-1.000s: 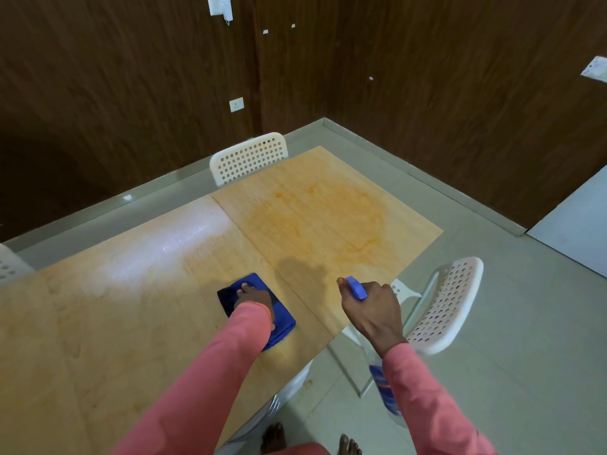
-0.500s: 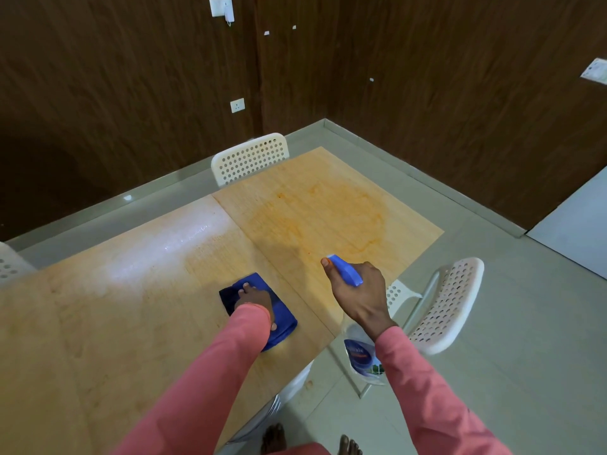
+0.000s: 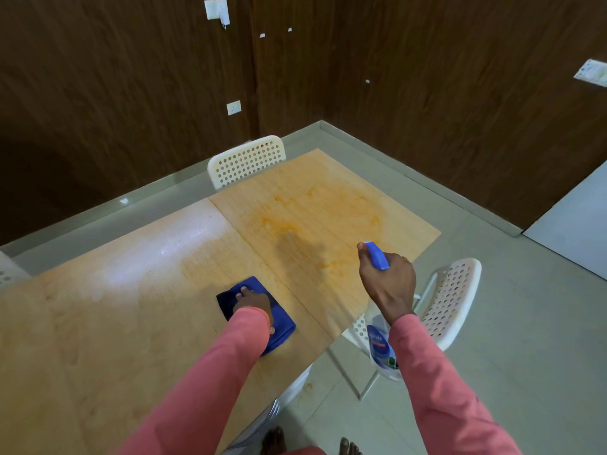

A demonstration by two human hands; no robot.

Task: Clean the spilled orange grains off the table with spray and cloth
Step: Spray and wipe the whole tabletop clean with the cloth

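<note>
My left hand (image 3: 254, 302) presses flat on a folded blue cloth (image 3: 279, 326) lying on the wooden table (image 3: 131, 323) near its front edge. My right hand (image 3: 387, 277) grips a spray bottle (image 3: 382, 348) with a blue trigger head, held over the table's front right edge, nozzle toward the far side. An orange smear (image 3: 325, 221) spreads over the table's right panel. A wet sheen (image 3: 170, 254) covers the left panel.
A white perforated chair (image 3: 249, 160) stands at the table's far side and another chair (image 3: 450, 300) at the right, under my right arm. A third chair edge (image 3: 8, 270) shows at the far left. Dark wood walls enclose the corner. My bare feet (image 3: 308, 444) are below.
My right hand has lifted the spray bottle up and forward over the table's edge. My left hand stays on the cloth in the same spot.
</note>
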